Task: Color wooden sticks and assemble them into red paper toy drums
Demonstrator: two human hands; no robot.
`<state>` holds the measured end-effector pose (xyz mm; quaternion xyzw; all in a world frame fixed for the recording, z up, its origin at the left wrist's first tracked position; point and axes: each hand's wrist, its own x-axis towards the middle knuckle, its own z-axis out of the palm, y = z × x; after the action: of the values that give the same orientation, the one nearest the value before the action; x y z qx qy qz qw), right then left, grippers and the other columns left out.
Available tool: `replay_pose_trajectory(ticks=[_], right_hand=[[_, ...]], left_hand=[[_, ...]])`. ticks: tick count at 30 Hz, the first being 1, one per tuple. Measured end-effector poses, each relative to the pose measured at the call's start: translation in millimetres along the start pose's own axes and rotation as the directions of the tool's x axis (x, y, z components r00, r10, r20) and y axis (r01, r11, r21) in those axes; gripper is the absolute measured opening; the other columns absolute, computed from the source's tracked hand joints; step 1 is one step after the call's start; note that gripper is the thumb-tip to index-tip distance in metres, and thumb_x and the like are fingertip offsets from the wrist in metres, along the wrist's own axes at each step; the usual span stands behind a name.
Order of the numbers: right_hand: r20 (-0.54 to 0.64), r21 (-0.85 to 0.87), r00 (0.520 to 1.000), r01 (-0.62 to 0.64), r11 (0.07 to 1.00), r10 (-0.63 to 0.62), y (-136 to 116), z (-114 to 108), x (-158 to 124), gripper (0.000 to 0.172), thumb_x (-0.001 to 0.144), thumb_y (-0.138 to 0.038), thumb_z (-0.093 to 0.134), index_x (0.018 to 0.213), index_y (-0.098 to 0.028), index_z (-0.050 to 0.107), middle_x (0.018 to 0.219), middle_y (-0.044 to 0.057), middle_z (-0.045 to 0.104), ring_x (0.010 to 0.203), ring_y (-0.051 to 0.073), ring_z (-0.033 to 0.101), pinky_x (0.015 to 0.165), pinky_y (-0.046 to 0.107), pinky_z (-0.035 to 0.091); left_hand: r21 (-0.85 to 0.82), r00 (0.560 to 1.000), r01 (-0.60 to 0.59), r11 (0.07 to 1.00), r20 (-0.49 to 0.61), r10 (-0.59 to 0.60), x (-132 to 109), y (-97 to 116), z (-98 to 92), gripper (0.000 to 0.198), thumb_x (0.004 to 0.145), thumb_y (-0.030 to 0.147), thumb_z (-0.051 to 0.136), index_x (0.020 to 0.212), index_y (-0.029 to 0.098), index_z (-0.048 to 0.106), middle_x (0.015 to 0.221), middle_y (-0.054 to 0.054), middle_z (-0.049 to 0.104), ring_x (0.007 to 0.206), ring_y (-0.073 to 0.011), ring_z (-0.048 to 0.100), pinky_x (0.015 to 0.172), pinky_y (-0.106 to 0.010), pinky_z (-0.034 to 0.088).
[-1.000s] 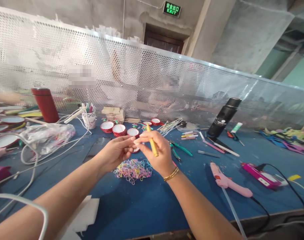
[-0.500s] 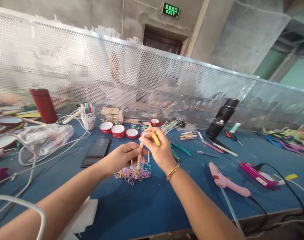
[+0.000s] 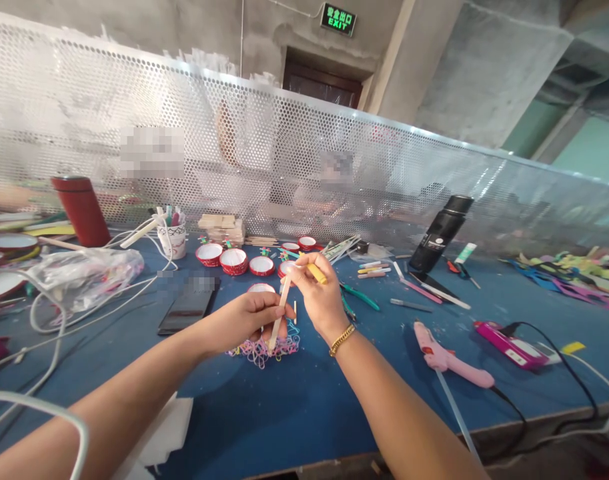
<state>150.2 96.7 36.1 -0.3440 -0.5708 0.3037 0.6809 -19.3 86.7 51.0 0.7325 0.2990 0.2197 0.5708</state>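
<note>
Pinched between thumb and fingers of my left hand point(image 3: 249, 317) is a flat pale wooden craft stick point(image 3: 280, 316), held tilted with its lower end over a pile of colourful rubber bands point(image 3: 260, 352). My right hand point(image 3: 314, 297) is closed round a short yellow marker point(image 3: 317, 273), whose end sticks out behind the fingers. The fingertips of that hand meet the stick's upper end; the marker's tip is hidden there. Just behind the hands stand small red-rimmed round cups with white faces point(image 3: 233, 259). A thin short stick point(image 3: 295, 312) shows beside the left fingers.
A black phone point(image 3: 188, 310) lies left of the hands, near white cables and a pen cup point(image 3: 172, 241). Green-handled pliers point(image 3: 360, 297), loose markers point(image 3: 374, 271), a pink glue gun point(image 3: 449, 360) and a black flask point(image 3: 441, 233) are on the right. A perforated metal screen point(image 3: 264, 167) runs behind.
The view has shifted slightly. Both hands keep their grip on the stick and marker; the stick leans a little more, and another white-faced cup now shows behind the left hand.
</note>
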Motion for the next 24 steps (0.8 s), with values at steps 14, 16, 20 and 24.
replay_pose_trajectory(ticks=[14,16,20,24], right_hand=[[0.106,-0.196,0.969,0.239,0.951,-0.222,-14.4,4.7,-16.9,0.011,0.091,-0.029,0.056,0.099,-0.022,0.061,0.077,-0.001,0.066,0.070,0.014,0.065,0.067,0.029,0.052],[0.097,-0.227,0.963,0.269,0.936,-0.253,-14.2,6.0,-17.2,0.004,0.088,-0.026,0.058,0.090,-0.022,0.059,0.075,-0.002,0.065,0.068,0.014,0.065,0.066,0.028,0.052],[0.047,-0.315,0.946,0.318,0.894,-0.320,-14.9,5.7,-16.8,0.006,0.087,-0.025,0.058,0.082,-0.022,0.057,0.075,-0.001,0.064,0.070,0.015,0.064,0.068,0.029,0.052],[0.040,-0.358,0.946,0.314,0.879,-0.322,-15.7,4.6,-16.6,0.008,0.088,-0.025,0.057,0.080,-0.023,0.056,0.078,0.001,0.066,0.075,0.017,0.065,0.072,0.031,0.052]], left_hand=[[-0.149,0.972,-0.009,0.989,-0.235,-0.026,5.0,-5.8,-2.2,0.029,0.082,0.045,0.062,0.085,0.017,0.055,0.075,-0.002,0.067,0.055,-0.0089,0.053,0.048,-0.021,0.035],[-0.143,0.978,-0.015,0.990,-0.209,-0.016,4.5,-5.5,-1.2,0.030,0.082,0.046,0.063,0.089,0.018,0.055,0.075,-0.001,0.067,0.055,-0.0088,0.054,0.050,-0.021,0.037],[-0.141,0.979,-0.023,0.990,-0.205,-0.006,4.1,-5.2,-0.5,0.032,0.083,0.047,0.064,0.093,0.019,0.054,0.077,0.000,0.066,0.057,-0.0090,0.056,0.052,-0.021,0.042],[-0.120,0.980,-0.018,0.993,-0.197,-0.006,3.8,-4.6,-0.4,0.032,0.083,0.048,0.064,0.087,0.018,0.053,0.078,-0.001,0.067,0.057,-0.0085,0.056,0.051,-0.021,0.042]])
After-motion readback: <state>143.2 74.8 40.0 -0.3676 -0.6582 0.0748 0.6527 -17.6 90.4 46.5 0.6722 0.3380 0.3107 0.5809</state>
